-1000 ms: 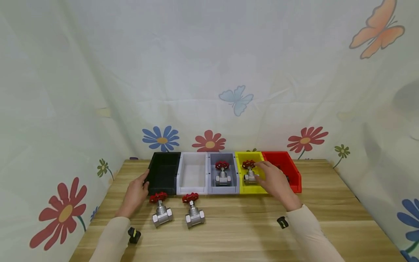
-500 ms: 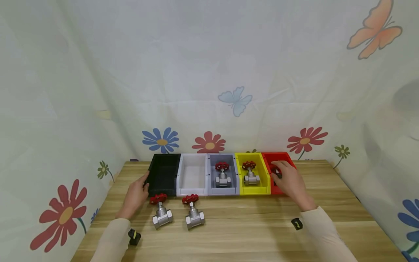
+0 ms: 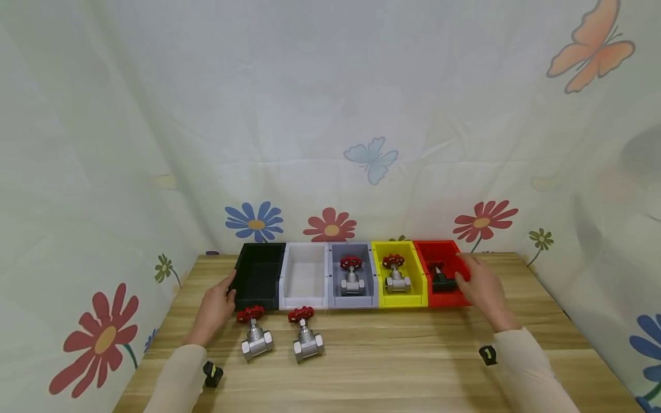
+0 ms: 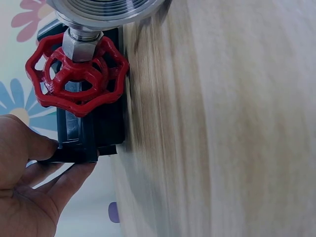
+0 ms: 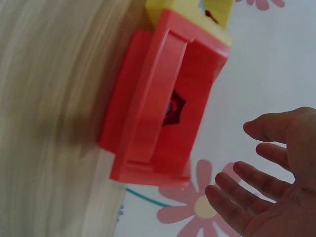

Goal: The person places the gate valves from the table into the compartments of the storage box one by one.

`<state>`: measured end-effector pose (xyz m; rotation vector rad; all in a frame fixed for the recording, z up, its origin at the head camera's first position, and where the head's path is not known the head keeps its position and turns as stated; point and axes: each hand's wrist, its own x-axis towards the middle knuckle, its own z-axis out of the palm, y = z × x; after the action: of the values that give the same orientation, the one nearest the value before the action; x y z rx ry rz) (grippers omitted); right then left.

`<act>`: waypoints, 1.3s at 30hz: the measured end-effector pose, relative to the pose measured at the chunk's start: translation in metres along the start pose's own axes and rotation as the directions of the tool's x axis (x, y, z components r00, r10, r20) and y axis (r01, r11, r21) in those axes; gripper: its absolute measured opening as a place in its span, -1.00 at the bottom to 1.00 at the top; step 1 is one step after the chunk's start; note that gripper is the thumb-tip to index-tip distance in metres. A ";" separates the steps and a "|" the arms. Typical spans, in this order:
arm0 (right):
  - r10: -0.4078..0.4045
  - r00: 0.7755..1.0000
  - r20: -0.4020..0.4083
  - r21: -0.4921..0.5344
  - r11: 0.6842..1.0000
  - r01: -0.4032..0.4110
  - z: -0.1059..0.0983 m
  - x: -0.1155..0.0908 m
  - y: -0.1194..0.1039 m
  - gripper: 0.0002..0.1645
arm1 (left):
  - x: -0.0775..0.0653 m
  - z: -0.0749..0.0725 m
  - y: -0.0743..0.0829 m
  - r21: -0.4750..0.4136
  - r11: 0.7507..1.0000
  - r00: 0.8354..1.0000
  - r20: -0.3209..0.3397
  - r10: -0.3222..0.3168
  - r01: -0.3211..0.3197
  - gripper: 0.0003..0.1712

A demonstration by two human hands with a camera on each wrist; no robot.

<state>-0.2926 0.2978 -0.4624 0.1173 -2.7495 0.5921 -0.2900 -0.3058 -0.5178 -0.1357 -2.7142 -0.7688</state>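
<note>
My left hand grips the left side of the black bin; in the left wrist view the thumb lies on its rim and the fingers are around its outer side. My right hand, its fingers spread and relaxed, is beside the right edge of the red bin and holds nothing. In the red bin lies a black-bodied valve with a red handwheel. Silver gate valves with red handwheels stand in the grey bin (valve) and the yellow bin (valve).
Two more silver valves, a left one and a right one, lie on the wooden table before the bins. The white bin sits between black and grey. A flowered cloth hangs behind the row.
My right hand has moved right, from the yellow bin into the red one, then to its right edge, leaving the black-bodied valve in view. My left hand has stayed on the black bin.
</note>
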 end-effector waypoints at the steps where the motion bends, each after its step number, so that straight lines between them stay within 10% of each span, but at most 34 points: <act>1: 0.003 1.000 -0.005 0.001 1.000 -0.003 0.000 0.000 0.003 -0.36 | 0.000 0.000 0.000 -0.001 1.000 1.000 0.001 0.000 0.000 -0.39; 19: 0.126 0.987 0.098 0.261 0.954 -0.148 0.014 0.003 0.037 -0.23 | 0.000 0.001 -0.001 -0.001 1.000 1.000 0.001 0.000 0.000 -0.39; 39: 0.100 0.994 0.044 0.250 0.962 -0.108 0.031 -0.004 0.050 -0.39 | 0.000 0.002 -0.001 -0.002 1.000 1.000 0.008 -0.007 0.007 -0.38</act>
<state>-0.3058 0.3306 -0.5096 0.0401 -2.7103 0.9753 -0.2909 -0.3056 -0.5204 -0.1299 -2.7229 -0.7744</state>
